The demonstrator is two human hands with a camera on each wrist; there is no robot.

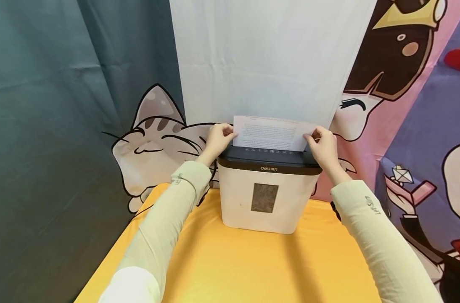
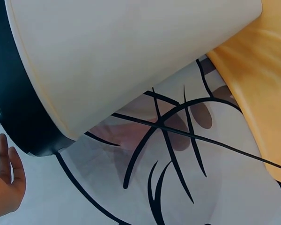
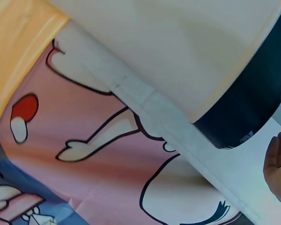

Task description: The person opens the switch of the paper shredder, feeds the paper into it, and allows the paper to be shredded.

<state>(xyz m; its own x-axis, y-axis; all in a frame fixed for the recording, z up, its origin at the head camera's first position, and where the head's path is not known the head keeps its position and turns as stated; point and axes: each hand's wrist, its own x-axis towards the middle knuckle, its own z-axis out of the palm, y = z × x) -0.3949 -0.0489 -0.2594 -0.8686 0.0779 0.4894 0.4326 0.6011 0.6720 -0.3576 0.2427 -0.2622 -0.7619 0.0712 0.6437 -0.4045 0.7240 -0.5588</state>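
Note:
A white paper shredder (image 1: pixel 235 193) with a dark top and a small front window stands upright on the yellow-covered table. Above its top slot is a printed sheet of paper (image 1: pixel 269 134), its lower edge at or in the slot; which of the two I cannot tell. My left hand (image 1: pixel 220 138) pinches the sheet's left edge between thumb and fingers. On the opposite edge my right hand (image 1: pixel 324 148) pinches the paper too. Only part of the left hand (image 2: pixel 8 183) shows in its wrist view, beside the shredder's dark rim (image 2: pixel 25 93). The right wrist view likewise catches the right hand (image 3: pixel 278 168) partly.
Yellow cloth (image 1: pixel 230 265) covers the table in front of the shredder. Behind hangs a curtain with a cartoon cat (image 1: pixel 150 147) and other printed figures. A thin black cord (image 2: pixel 215 141) runs past the shredder's left side toward the table edge.

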